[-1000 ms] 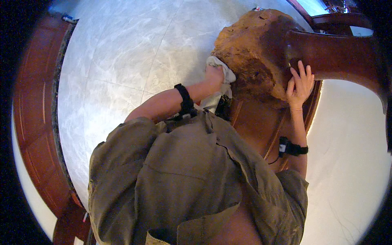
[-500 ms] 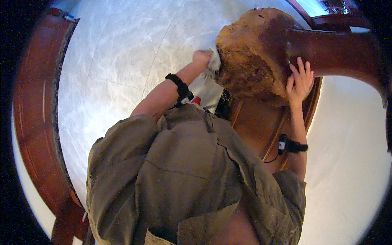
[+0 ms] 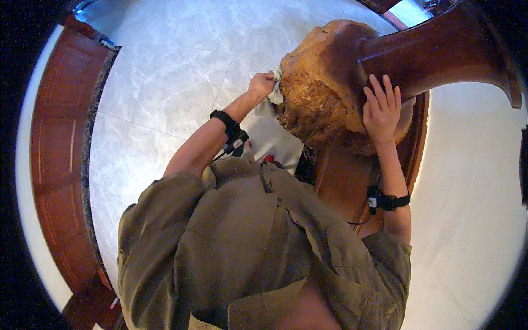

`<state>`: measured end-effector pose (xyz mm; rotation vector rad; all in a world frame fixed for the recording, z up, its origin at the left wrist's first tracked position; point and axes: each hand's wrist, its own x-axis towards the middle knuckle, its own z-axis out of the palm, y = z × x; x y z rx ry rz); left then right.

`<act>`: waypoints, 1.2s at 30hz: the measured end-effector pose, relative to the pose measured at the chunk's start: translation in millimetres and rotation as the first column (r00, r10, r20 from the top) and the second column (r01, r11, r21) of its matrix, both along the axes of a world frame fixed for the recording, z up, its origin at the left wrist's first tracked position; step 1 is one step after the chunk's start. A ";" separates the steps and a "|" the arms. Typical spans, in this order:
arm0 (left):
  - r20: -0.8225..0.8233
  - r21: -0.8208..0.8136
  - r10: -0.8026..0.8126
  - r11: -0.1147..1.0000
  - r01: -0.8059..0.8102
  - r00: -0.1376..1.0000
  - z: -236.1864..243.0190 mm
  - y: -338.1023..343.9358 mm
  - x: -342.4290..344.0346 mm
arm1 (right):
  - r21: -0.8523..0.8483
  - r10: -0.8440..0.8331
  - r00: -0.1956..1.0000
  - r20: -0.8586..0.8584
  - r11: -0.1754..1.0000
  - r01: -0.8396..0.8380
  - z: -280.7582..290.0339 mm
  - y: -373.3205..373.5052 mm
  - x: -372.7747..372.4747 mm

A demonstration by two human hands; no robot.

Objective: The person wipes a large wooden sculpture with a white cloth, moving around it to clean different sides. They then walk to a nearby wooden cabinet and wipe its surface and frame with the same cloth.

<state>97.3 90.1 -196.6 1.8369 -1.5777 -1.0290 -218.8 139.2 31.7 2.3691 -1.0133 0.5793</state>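
Note:
My left hand (image 3: 260,84), fingers closed, grips a pale crumpled cloth (image 3: 275,95) at the left edge of a large, rough golden-brown wooden lump (image 3: 316,77). My right hand (image 3: 381,113) lies on the wood where the lump meets a smooth, dark, flared wooden piece (image 3: 434,52) extending to the upper right; its fingers are apart and flattened, with nothing held. Black straps with small devices are on both my forearms.
Pale marble-look floor tiles (image 3: 154,88) spread to the left, bordered by red-brown wooden panelling (image 3: 58,165). Below the lump is more brown panelling (image 3: 341,170). A pale wall-like surface (image 3: 467,192) is at the right. A small red item (image 3: 268,158) shows beyond my clothing.
My left hand and cloth have moved up and left along the lump's edge. My right hand stays on the wood, while the view has shifted, tilting the dark piece upward to the right.

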 end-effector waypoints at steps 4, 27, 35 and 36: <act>0.023 -0.217 -0.014 0.976 0.019 1.000 -13.1 20.9 -0.3 | 0.043 0.033 0.998 -0.045 0.999 -0.031 3.2 -3.1 15.7; -0.358 0.363 -0.356 0.799 0.480 0.863 -132.6 -5.4 23.6 | 0.558 -0.734 0.516 -0.441 0.226 0.799 -1.5 -240.7 67.3; -0.500 0.420 0.025 0.882 0.217 0.866 -96.9 23.8 -2.5 | 0.635 -0.800 0.528 -0.284 0.255 0.729 1.5 -236.2 77.1; -0.540 0.423 0.037 0.876 0.233 0.841 -95.6 23.1 0.1 | 0.637 -0.798 0.541 -0.266 0.276 0.720 -0.7 -234.6 70.4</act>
